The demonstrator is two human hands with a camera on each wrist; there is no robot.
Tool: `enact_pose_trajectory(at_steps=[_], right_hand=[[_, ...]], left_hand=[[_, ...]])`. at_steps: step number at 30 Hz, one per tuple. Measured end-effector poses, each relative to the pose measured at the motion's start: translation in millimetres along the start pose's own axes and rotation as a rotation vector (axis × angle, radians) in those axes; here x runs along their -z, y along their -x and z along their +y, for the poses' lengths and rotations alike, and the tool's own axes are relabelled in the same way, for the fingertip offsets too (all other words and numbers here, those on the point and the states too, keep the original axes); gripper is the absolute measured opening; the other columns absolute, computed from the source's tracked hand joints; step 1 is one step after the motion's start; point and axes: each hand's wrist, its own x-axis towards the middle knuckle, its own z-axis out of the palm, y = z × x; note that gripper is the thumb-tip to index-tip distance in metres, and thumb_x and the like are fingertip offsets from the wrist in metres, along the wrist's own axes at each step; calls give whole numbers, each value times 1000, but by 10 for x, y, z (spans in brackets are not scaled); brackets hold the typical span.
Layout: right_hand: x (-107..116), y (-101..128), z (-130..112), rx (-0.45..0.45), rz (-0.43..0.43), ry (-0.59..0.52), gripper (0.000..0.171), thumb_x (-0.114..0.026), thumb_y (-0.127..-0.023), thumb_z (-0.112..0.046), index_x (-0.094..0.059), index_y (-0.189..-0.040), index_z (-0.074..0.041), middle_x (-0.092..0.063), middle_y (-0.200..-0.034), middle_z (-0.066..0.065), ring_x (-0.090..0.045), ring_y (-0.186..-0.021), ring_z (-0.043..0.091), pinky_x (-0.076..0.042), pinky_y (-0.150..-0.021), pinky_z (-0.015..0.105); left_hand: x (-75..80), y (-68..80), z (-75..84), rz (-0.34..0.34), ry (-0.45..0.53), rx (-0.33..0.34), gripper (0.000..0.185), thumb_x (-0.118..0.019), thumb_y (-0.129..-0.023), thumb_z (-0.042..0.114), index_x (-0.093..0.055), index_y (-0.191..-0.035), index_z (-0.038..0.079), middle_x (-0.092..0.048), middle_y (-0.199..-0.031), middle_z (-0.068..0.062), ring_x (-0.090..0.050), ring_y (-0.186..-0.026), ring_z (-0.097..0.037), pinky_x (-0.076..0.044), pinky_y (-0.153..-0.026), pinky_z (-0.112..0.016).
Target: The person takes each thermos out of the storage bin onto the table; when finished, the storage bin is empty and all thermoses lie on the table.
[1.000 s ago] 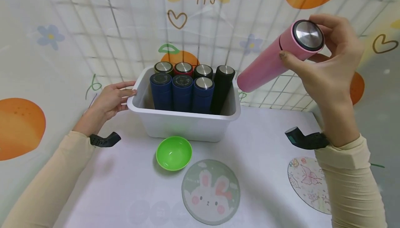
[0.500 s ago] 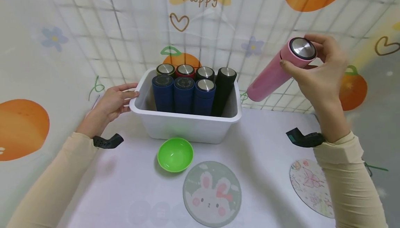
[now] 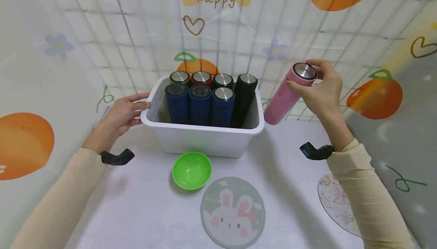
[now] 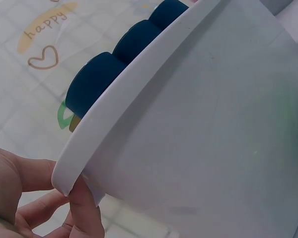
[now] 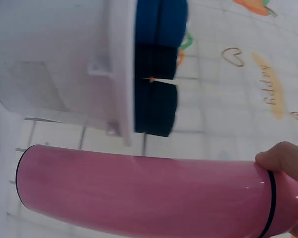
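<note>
A round green plastic bowl [image 3: 191, 170] is sitting nearest. Behind it, the left hand [image 3: 123, 113] is resting straight fingers on the white plastic bin's [image 3: 205, 137] rim. The right hand [image 3: 322, 91] is gripping the tilted pink cylindrical flask [image 3: 285, 96] by its cap, just beside the bin.

Backdrop: wire grid panels [image 3: 143, 33] on three sides, draped with translucent sheet [image 3: 51, 71] printed with oranges, blue flowers, hearts, "happy". Pale lavender surface [image 3: 136, 203], bearing a rabbit-print round mat [image 3: 233, 213] and a second round mat [image 3: 336, 203]. Light even, diffuse.
</note>
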Motion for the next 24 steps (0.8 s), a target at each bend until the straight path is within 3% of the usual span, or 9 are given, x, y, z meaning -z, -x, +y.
enact_pose_trajectory(at_steps=[10,19,24], right_hand=[[-236,-5,212,-82,-83,64,63,-84,-77,-33,-60,-132,-11,-66,-119,12,-51,-105,21,-39,-84,36],[-397,7,346,-115,-144,84,68,-85,-77,-32,-57,-135,-8,-64,-126,17,-52,-109,29,-42,-87,43],[-480,-21,387,-115,-167,90,69,-86,-77,-32,-57,-135,-8,-63,-127,17,-54,-108,29,-43,-87,43]], left_hand=[[25,-5,-27,-17,72,-9,61,-69,-96,12,-43,-151,8,-62,-118,-3,-70,-91,-17,-61,-73,-32],[12,-11,-11,-19,39,4,61,-69,-96,16,-43,-152,10,-55,-127,-5,-68,-94,-17,-60,-78,-32],[18,8,-2,-23,76,7,62,-69,-96,13,-42,-152,9,-57,-123,-5,-69,-92,-16,-60,-75,-32]])
